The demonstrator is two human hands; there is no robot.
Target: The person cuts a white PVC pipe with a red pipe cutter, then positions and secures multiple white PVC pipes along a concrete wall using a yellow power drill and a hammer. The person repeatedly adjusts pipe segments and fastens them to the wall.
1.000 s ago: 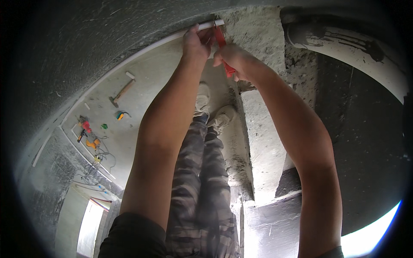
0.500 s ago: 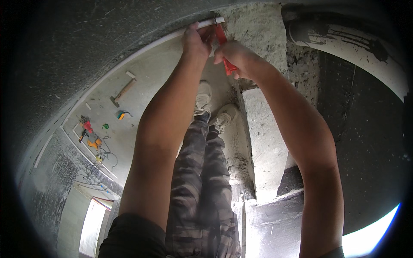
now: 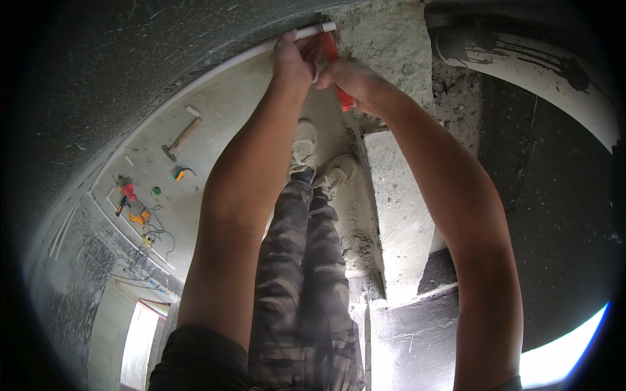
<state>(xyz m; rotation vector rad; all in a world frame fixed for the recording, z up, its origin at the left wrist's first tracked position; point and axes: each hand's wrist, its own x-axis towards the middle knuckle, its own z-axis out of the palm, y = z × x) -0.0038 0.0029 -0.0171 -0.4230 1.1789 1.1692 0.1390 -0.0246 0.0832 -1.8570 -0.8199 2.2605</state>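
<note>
The fingers (image 3: 287, 38) of the left hand (image 3: 291, 60) close around a white pipe (image 3: 257, 50), just short of its end. The right hand (image 3: 352, 79) grips a red-handled tool (image 3: 330, 49), whose head meets the pipe beside that end. The pipe runs left along the dark wall (image 3: 130, 72). Below are 2 pale shoes (image 3: 304, 143); on the floor (image 3: 225, 107), farther left, lie 1 hammer (image 3: 185, 136) and 1 red-and-orange power tool (image 3: 128, 191) near tangled cables.

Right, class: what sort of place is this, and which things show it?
Probably a room under construction or renovation: the wall has rough, bare concrete, and a hammer and a red power tool lie on the floor.
</note>
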